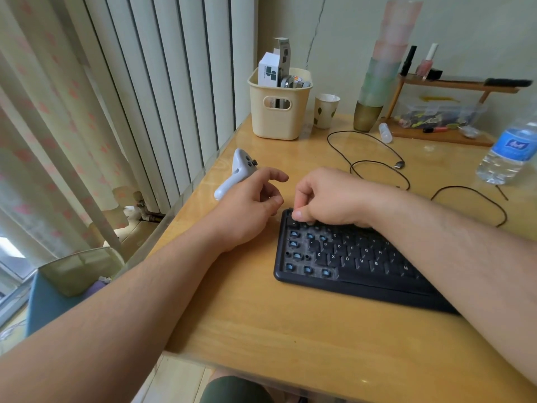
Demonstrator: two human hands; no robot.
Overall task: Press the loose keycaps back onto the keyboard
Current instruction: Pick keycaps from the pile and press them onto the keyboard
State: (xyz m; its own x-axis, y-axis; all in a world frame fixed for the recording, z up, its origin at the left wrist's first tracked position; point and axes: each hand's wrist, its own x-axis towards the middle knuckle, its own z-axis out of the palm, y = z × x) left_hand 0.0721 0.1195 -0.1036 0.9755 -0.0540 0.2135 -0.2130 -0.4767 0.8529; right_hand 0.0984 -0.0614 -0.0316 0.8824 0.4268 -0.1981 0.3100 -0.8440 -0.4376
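Note:
A black keyboard (357, 266) lies on the wooden desk (290, 324), with several bare blue switches (295, 245) showing at its left end. My right hand (328, 196) is over the keyboard's top-left corner, its fingers curled, thumb and fingertips pressing a black keycap (293, 221) down there. Just left of the keyboard, my left hand (250, 205) rests on the desk with curled fingers; what it holds inside is hidden.
A white game controller (236, 173) lies behind my left hand. A cream basket (279, 112), paper cup (325, 110), stacked cups (377, 82), wooden rack (447, 106), water bottle (508, 149) and black cable (374, 164) stand further back. The desk's left edge meets a radiator.

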